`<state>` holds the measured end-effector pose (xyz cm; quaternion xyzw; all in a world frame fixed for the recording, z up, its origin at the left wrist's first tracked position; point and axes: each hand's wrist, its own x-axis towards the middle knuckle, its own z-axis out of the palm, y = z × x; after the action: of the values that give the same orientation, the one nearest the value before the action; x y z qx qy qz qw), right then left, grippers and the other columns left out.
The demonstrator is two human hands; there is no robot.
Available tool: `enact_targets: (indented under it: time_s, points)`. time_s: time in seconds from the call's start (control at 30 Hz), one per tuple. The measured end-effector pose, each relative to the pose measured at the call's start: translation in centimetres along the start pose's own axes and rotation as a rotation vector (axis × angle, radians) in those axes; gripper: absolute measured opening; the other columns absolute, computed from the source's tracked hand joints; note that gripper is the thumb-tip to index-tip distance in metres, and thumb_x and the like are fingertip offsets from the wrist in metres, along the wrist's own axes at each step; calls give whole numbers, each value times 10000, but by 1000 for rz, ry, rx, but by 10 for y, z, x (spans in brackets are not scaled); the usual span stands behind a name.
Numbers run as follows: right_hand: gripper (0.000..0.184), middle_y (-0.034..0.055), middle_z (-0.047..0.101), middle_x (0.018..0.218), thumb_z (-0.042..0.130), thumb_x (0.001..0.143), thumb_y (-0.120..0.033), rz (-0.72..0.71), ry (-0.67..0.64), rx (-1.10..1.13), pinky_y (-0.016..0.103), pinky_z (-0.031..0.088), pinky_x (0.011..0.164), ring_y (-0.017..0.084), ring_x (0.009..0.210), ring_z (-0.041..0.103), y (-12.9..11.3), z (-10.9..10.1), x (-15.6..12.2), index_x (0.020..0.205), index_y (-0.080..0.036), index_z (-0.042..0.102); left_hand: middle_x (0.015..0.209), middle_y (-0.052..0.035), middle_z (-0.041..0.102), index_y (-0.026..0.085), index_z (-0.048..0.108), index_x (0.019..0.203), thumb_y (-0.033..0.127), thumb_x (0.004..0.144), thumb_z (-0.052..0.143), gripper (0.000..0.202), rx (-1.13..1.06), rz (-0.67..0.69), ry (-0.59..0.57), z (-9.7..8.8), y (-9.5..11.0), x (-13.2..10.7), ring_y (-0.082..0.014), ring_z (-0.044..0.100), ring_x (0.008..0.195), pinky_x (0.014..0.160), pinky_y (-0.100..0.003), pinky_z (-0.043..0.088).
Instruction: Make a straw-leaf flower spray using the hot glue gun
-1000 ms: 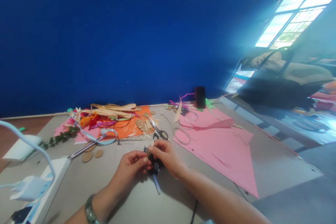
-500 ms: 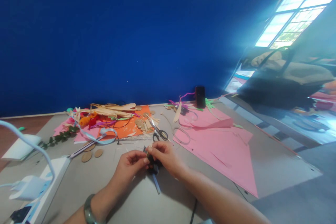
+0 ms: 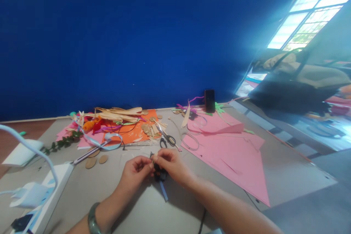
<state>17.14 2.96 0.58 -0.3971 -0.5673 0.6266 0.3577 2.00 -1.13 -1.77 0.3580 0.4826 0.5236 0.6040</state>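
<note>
Both hands meet at table centre, fingertips pinched together on a small dark piece point(image 3: 158, 174); too blurred to identify, possibly a clip. Left hand point(image 3: 135, 172) grips it from the left with the wrist low. Right hand point(image 3: 172, 166) closes over it from the right, forearm angled in from lower right. A light-blue strip point(image 3: 163, 191) trails from the piece toward the person. All this sits just above the grey table point(image 3: 274, 175). Scissors point(image 3: 167, 139) lie just beyond, pink paper point(image 3: 227, 150) to the right, orange paper point(image 3: 134, 135) behind. A blue wall point(image 3: 137, 44) backs the table, with a window point(image 3: 312, 18) at upper right.
</note>
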Motion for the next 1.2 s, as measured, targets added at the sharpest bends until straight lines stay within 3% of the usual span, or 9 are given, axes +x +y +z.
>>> enact_targets:
  time_s: [0.5,0.83,1.2]
  points:
    - [345,-26,552,511,691,767,-474,-3,-22,-34,221,396,455,98,449,485,3,1,-1,646,-160,612,526,-17,652,150,645,638,442,577,835,354,32,13,-10,0,2,-2,-126,572,470,473,-228,421]
    - [353,-3,585,535,669,780,-475,2,-36,-48,227,411,469,109,473,511,7,1,0,660,-149,600,515,10,612,151,632,652,347,674,769,240,-27,8,4,0,-2,-3,-95,513,457,474,-212,390]
    - [344,-2,575,529,670,780,-462,-5,-36,-57,234,393,475,111,480,497,7,2,0,649,-153,595,521,4,621,148,639,639,289,677,753,185,-44,-7,-7,-3,-6,-2,-93,507,463,485,-214,385]
